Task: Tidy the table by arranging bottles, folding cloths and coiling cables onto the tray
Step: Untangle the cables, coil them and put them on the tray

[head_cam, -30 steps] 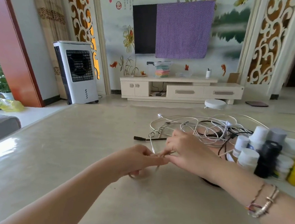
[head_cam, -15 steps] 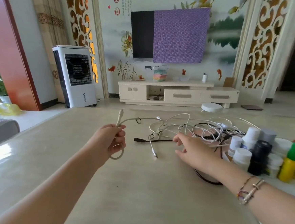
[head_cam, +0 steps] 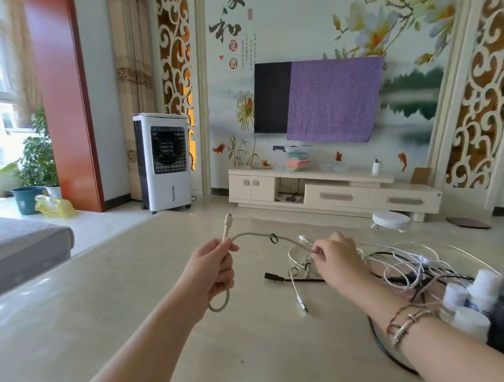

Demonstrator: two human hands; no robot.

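Here the left hand (head_cam: 213,272) grips a grey cable (head_cam: 249,236), plug up, loop hanging below. The right hand (head_cam: 337,259), at its 3 o'clock, pinches the same cable above the table (head_cam: 104,323). Bottles (head_cam: 488,301) stand at 4 o'clock.

I see two bare forearms reaching out from the bottom edge, with no sleeves on either one right up to where they leave view. The left hand (head_cam: 213,272) has nothing on its fingers (head_cam: 226,278) or wrist that I can make out. The right hand (head_cam: 339,260) is just as plain at the fingers (head_cam: 318,250), with no rings showing. Well back from those fingers, on the right wrist, sit the bracelets (head_cam: 406,323): a thin dark braided cord with reddish flecks, and beside it a thicker band of pale metallic beads or links. They are too small for me to read finer detail.
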